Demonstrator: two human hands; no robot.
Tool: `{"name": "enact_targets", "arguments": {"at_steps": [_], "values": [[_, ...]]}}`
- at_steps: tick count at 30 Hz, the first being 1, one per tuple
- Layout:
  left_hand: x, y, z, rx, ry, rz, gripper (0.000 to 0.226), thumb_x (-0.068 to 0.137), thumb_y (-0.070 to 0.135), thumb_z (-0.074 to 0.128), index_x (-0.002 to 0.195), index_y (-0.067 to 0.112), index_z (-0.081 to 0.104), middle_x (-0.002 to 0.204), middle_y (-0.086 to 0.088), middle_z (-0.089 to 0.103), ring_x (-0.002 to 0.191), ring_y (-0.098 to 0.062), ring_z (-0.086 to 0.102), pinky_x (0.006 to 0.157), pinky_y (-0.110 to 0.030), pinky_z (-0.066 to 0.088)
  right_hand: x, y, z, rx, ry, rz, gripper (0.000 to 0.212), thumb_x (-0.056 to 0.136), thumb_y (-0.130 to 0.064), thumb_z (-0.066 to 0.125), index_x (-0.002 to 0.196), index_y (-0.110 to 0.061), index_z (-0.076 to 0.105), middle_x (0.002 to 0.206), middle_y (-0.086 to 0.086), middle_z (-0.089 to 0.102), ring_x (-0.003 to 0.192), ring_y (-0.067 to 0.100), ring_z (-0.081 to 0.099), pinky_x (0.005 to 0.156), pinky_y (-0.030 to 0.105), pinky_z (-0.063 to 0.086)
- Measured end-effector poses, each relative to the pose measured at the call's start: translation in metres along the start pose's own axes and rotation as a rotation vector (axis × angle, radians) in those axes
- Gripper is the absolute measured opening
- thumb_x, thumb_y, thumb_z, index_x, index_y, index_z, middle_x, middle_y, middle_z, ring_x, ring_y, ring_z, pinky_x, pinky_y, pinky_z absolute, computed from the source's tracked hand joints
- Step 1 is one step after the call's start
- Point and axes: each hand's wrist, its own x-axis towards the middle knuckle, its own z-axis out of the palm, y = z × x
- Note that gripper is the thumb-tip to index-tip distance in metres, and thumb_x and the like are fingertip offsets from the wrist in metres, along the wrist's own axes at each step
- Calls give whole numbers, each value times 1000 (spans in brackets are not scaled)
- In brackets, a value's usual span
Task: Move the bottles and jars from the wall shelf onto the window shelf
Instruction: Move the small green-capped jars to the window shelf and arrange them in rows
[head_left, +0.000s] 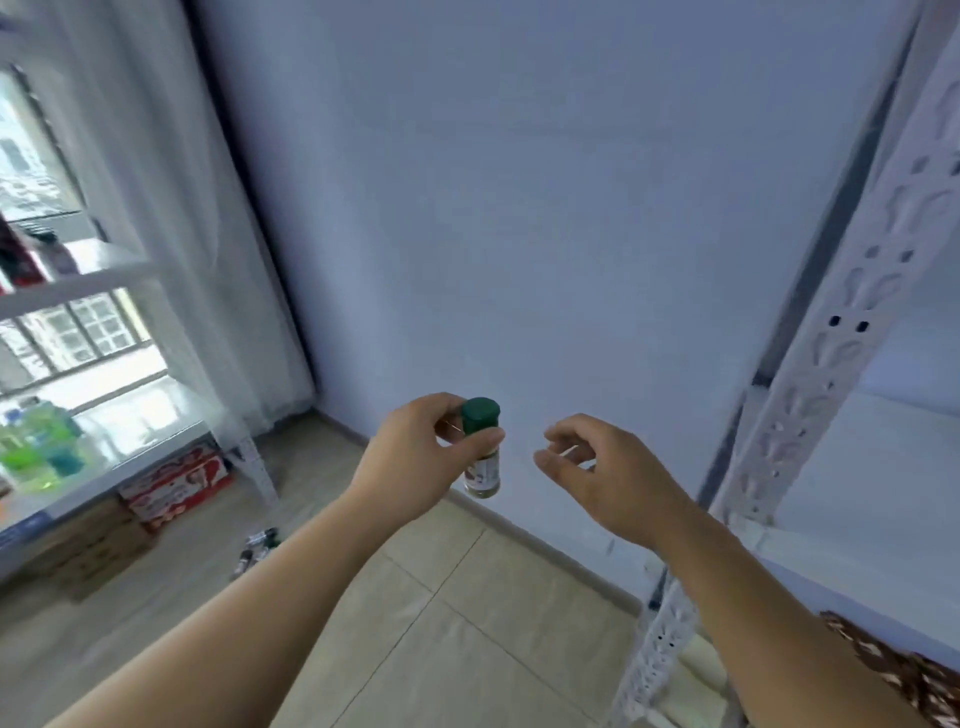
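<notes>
The left hand (410, 457) is gripping a small green-capped jar (482, 452) in mid-air between the racks, the right hand (602, 473) hanging loosely curled and empty beside it; green bottles (36, 447) are already sitting on the window shelf (78, 280), and nothing is showing on the wall shelf (831, 322) tiers in view, so the job is probably nearing its end
</notes>
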Motion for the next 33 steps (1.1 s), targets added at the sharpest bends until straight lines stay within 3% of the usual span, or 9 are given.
{"name": "enact_targets", "arguments": {"at_steps": [6, 15, 22, 33], "values": [[14, -54, -59, 97, 138, -165, 24, 84, 55, 76, 97, 37, 71, 87, 13, 72, 79, -1, 66, 69, -21, 49, 85, -46, 65, 35, -161, -162, 38, 95, -58, 62, 125, -36, 59, 110, -24, 62, 99, -4, 63, 81, 20, 52], [101, -104, -136, 257, 291, -283, 21, 84, 54, 76, 94, 37, 69, 86, 14, 75, 79, 1, 70, 80, -36, 61, 239, -100, 117, 49, -278, -349, 41, 96, -55, 61, 130, -32, 59, 114, -18, 62, 102, -1, 62, 90, 26, 54], [157, -146, -167, 286, 407, -365, 27, 83, 57, 75, 101, 38, 67, 89, 15, 72, 83, 3, 68, 81, -33, 61, 337, -133, 158, -117, -430, -514, 41, 96, -58, 60, 128, -33, 59, 116, -19, 59, 102, -2, 59, 85, 23, 50], [172, -215, -218, 284, 565, -526, 40, 84, 58, 74, 111, 30, 69, 93, 17, 71, 84, 2, 68, 79, -31, 62, 420, -195, 238, -410, -593, -795, 47, 97, -61, 53, 131, -30, 57, 120, -12, 60, 105, 11, 60, 92, 38, 54]]}}
